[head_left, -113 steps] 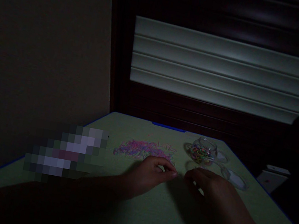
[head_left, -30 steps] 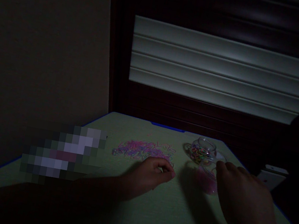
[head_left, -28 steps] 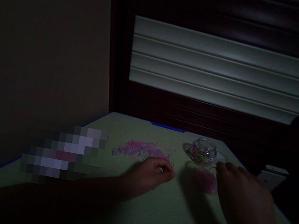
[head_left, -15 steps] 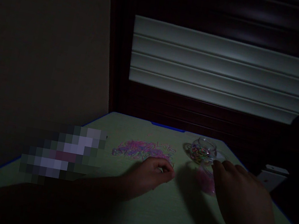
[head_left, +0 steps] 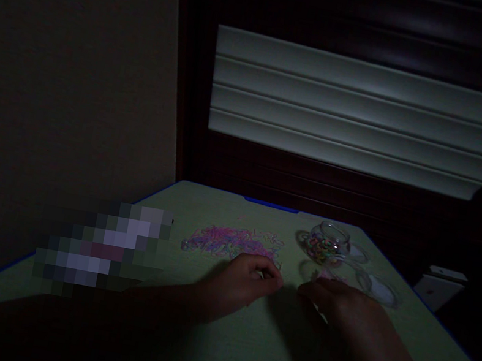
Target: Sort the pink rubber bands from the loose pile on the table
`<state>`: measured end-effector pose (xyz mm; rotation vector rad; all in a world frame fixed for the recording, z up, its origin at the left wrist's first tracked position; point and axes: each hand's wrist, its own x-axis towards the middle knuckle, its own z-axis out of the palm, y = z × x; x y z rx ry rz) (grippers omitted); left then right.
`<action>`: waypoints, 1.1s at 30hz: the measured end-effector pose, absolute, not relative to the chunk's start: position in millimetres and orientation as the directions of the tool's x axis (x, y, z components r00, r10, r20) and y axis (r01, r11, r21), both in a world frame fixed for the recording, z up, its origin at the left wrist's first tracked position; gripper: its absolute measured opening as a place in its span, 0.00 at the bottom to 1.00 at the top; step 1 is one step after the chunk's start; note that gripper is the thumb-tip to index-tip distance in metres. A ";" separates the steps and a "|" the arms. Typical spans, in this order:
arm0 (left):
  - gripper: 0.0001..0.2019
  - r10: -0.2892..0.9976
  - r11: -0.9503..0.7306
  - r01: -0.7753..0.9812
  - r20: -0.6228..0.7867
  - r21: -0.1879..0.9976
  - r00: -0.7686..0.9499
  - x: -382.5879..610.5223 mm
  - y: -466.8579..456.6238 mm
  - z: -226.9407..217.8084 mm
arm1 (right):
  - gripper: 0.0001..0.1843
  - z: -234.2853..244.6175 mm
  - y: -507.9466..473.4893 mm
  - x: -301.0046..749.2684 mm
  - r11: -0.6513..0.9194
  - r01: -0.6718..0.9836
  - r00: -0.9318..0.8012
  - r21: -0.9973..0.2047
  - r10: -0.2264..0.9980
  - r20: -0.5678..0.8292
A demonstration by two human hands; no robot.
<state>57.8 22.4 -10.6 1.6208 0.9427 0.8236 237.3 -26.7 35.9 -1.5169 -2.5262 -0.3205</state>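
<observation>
The scene is dim. My left hand (head_left: 244,282) rests on the pale green table (head_left: 238,354), fingers curled and pinched together just in front of a pile of pink and purple loom bands (head_left: 230,242); what it pinches is too small to make out. My right hand (head_left: 346,308) lies close beside it, fingers bent toward the left fingertips. A small clear jar (head_left: 327,243) with mixed coloured bands stands behind the right hand, and a second clear jar (head_left: 334,273) with pink bands sits just beyond its knuckles.
A clear round lid (head_left: 382,291) lies on the table's right side. A blurred patch (head_left: 103,243) covers something at the left. The table has a blue edge (head_left: 271,204) and stands against a wall (head_left: 62,80) and a dark slatted panel (head_left: 350,113).
My right hand has drawn back from the jar with the pink bands and come down left, toward my left hand. My left hand has stayed put.
</observation>
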 end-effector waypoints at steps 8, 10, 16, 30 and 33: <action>0.12 0.892 -0.151 0.207 0.043 0.967 0.451 56.8 24.4 -12.1 | 0.09 27.7 -22.5 238.4 0.482 0.876 -0.471 0.012 0.850 0.236; 0.12 0.893 -0.155 0.210 0.046 0.965 0.447 56.3 24.7 -13.0 | 0.09 24.9 -21.5 240.2 0.485 0.874 -0.472 0.008 0.847 0.244; 0.10 0.855 -0.353 0.323 0.163 0.878 0.492 54.3 20.7 -10.0 | 0.09 25.2 -21.6 238.6 0.499 0.866 -0.486 -0.004 0.845 0.224; 0.10 0.721 -0.593 0.775 0.285 -0.216 0.631 39.7 24.5 -0.1 | 0.11 33.4 -26.6 235.9 0.478 0.877 -0.459 -0.039 0.860 0.221; 0.12 0.743 -0.571 0.790 0.268 -0.224 0.613 41.1 22.6 -1.3 | 0.11 33.9 -26.0 235.2 0.481 0.876 -0.464 -0.038 0.861 0.210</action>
